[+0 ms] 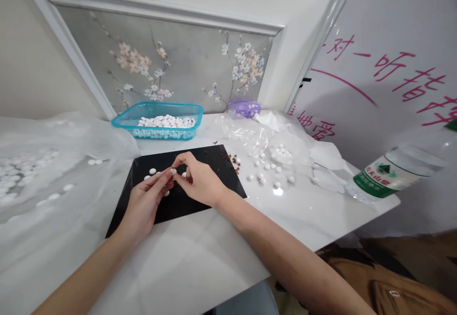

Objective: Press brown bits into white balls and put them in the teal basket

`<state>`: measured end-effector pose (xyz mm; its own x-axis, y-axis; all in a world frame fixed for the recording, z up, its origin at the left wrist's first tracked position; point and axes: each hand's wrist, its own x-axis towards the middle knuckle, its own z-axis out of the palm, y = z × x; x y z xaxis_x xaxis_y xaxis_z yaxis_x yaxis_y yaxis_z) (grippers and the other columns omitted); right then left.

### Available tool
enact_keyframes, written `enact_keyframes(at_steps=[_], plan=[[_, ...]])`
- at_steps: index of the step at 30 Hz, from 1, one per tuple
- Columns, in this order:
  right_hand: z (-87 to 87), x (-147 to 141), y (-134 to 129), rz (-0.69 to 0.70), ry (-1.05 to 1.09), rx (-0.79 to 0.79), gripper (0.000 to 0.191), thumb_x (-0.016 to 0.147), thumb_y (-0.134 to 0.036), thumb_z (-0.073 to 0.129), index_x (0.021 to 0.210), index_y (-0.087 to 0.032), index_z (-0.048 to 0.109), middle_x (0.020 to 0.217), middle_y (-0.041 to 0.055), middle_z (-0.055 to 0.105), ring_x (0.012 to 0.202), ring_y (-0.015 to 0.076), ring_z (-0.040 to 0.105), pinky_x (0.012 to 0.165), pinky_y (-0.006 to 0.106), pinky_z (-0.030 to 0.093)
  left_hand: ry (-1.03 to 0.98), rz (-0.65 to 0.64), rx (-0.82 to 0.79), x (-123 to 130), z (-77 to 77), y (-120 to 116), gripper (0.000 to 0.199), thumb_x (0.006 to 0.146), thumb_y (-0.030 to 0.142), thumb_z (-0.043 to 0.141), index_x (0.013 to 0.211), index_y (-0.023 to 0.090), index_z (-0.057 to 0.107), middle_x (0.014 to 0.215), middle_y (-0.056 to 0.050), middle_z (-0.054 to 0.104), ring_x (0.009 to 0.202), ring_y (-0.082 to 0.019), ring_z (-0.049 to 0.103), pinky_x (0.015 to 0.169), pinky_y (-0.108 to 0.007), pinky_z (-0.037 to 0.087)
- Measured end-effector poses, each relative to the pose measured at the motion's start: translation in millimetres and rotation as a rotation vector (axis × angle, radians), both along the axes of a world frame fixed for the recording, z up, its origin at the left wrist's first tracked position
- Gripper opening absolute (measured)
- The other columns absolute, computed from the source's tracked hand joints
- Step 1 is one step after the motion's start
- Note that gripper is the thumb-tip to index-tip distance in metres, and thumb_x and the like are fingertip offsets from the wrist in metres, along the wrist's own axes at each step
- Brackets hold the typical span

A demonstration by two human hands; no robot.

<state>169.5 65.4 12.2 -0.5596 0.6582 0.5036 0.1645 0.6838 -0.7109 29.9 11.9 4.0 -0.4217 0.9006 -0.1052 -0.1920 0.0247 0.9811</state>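
Bare R forearm [271, 243] + L forearm [96, 272] slant in fr. below; R hand [202, 181] and L hand [143, 203] meet over flat black rectangular board [174, 205], fingers [159, 182] pinched narrow on small round white piece [173, 171] btwn them. Translucent blue plastic basket [126, 118] behind, on glossy white surface [203, 253].

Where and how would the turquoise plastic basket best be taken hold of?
Probably by the rim at both short ends of the turquoise plastic basket, coming from left and right together: the rim flares outward, the many white rounded pieces inside favour level lifting, and the long back side faces the framed floral panel.
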Motion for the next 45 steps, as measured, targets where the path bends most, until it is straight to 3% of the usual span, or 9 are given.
enact_keyframes(at_steps=[5,13,17,24,33,45], plan=[[-1.5,-1.8,-2.0,0.006,0.059,-0.066,0.018,0.083,-0.022,0.045,0.101,-0.023,0.041,0.079,-0.0049,0.055,0.051,0.008,0.048,0.056,0.02,0.039,-0.023,-0.006,-0.002,-2.1,0.0,-0.5,0.029,0.056,0.035,0.079,0.08,0.02,0.074,0.088,-0.003,0.07,0.073,-0.011,0.059,0.07,-0.021,0.048],[-3.3,-3.9,-3.0,-0.002,0.065,-0.12,0.017,0.082,-0.023,0.047,0.098,-0.023,0.041,0.074,-0.0058,0.055,0.048,0.0072,0.047,0.053,0.02,0.037,-0.002,-0.003,0.001,-1.7,1.8,-1.2,0.03,0.054,0.036,0.079,0.078,0.018,0.074,0.085,-0.005,0.07,0.07,-0.012,0.059,0.067,-0.023,0.049],[-3.9,-4.7,-3.3,0.009,0.079,-0.114,0.017,0.082,-0.02,0.047,0.097,-0.023,0.04,0.089,-0.0036,0.057,0.049,0.0056,0.045,0.053,0.019,0.037,-0.027,0.01,-0.01,-1.2,1.2,-0.6,0.028,0.053,0.035,0.08,0.075,0.019,0.074,0.083,-0.003,0.069,0.07,-0.011,0.058,0.066,-0.022,0.048],[-4.1,-5.1,-3.1,0.016,0.079,-0.147,0.015,0.081,-0.02,0.047,0.095,-0.023,0.04,0.072,-0.0069,0.051,0.048,0.0069,0.046,0.052,0.019,0.036,-0.006,0.0,-0.016,-2.7,-0.1,-0.6,0.029,0.054,0.036,0.08,0.076,0.019,0.074,0.085,-0.004,0.07,0.072,-0.012,0.058,0.068,-0.022,0.048],[-4.9,-5.4,-2.4,0.031,0.106,-0.134,0.016,0.081,-0.019,0.047,0.094,-0.023,0.038,0.077,-0.0062,0.052,0.048,0.0054,0.044,0.051,0.018,0.035,0.025,-0.007,-0.02,-2.8,0.6,-0.8,0.032,0.052,0.037,0.08,0.078,0.019,0.074,0.087,-0.005,0.07,0.074,-0.013,0.059,0.068,-0.024,0.05],[-0.4,-2.2,-2.3,0.056,0.103,-0.131,0.017,0.08,-0.018,0.048,0.093,-0.022,0.039,0.078,-0.0059,0.051,0.05,0.0048,0.044,0.054,0.018,0.034,-0.017,-0.041,-0.033,-6.6,0.9,0.1,0.03,0.053,0.037,0.081,0.078,0.021,0.074,0.082,-0.001,0.069,0.074,-0.01,0.058,0.065,-0.016,0.047]])
